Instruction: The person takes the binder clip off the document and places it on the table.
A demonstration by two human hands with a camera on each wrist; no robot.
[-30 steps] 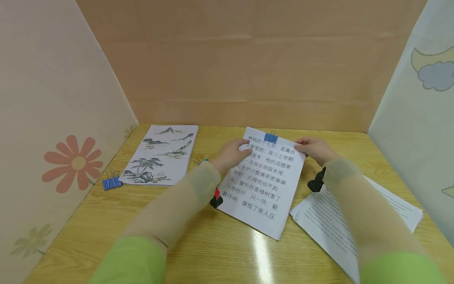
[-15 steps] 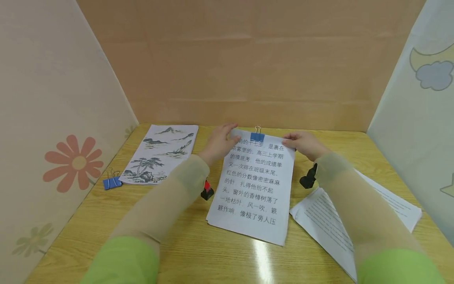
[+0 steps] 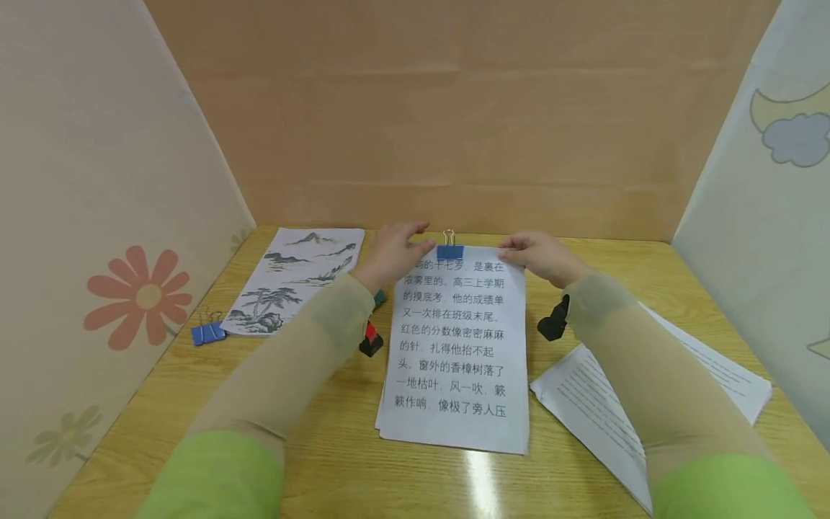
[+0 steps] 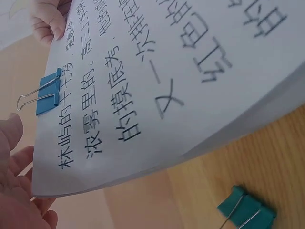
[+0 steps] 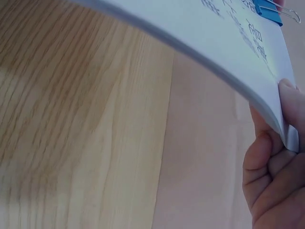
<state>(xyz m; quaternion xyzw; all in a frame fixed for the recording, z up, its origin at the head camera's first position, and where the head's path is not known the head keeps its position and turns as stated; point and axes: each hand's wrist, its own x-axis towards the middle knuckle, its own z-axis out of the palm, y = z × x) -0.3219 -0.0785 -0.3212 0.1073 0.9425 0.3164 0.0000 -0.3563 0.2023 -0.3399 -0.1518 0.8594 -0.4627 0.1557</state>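
A stack of printed paper with large Chinese text is held raised at its far edge. A blue binder clip bites the middle of that top edge, its wire handles pointing away. My right hand pinches the top right corner, thumb on the printed face and fingers behind, as the right wrist view shows. At the top left corner is my left hand. In the left wrist view its thumb stands apart from the page, while its other fingers lie partly behind the corner.
Left on the wooden table lies a stack with a landscape painting, a blue binder clip beside it. A green binder clip lies near the left hand. Another text stack lies under the right forearm. Walls stand around.
The clipped stack has shifted left and turned from slanted to nearly straight, its near edge coming slightly closer. Both hands moved left with it. The left hand shifted to the top left corner.
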